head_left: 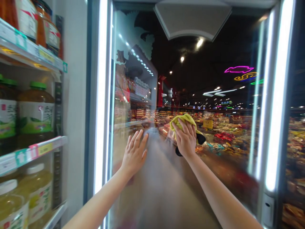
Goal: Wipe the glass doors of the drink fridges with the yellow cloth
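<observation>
Yellow cloth (pixel 192 120) in R hand (pixel 186 138) at glass door (pixel 164 197)

Cloth bunched approx. mid-door, R of ctr; long axis unclear b/c of folds, top edge arched above fingertips, black part jutting R & slightly down. R fingers close tog., slightly bent, gripping cloth. L hand (pixel 135 152) opp.: fingers extended up, thumb apart, holding nothing; glass contact unclear. Bottles (pixel 36 111) on shelves, far L.
</observation>
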Tool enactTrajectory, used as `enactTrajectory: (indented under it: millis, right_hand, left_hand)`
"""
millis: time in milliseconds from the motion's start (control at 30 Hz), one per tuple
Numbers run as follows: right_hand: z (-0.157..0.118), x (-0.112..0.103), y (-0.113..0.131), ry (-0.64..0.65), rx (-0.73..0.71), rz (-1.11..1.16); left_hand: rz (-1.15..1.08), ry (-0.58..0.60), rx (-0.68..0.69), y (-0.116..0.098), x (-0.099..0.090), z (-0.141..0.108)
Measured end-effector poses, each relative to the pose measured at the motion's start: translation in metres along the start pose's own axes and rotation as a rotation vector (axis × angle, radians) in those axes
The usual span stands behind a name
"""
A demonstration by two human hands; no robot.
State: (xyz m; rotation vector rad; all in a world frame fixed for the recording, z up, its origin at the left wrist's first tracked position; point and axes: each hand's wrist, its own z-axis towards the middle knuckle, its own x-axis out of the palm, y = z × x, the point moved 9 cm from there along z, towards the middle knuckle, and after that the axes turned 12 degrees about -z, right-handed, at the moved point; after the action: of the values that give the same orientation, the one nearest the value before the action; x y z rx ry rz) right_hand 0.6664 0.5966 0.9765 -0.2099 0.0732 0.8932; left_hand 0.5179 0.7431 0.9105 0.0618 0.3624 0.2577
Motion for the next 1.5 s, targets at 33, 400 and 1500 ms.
enactTrajectory:
  millis: [33, 400, 1500]
  right_hand:
    - [0.011, 0.000, -0.004, -0.004, 0.092, 0.001]
    - [0.018, 0.008, 0.032, 0.222, 0.319, 1.398]
    - [0.025, -0.049, -0.034, -0.012, -0.209, 0.190]
  left_hand:
    - [-0.012, -0.009, -0.007, 0.000, -0.001, 0.001]
    - [-0.456, -0.235, 0.023, -0.081, -0.004, 0.064]
    - [0.077, -0.235, -0.015, -0.044, 0.018, 0.066]
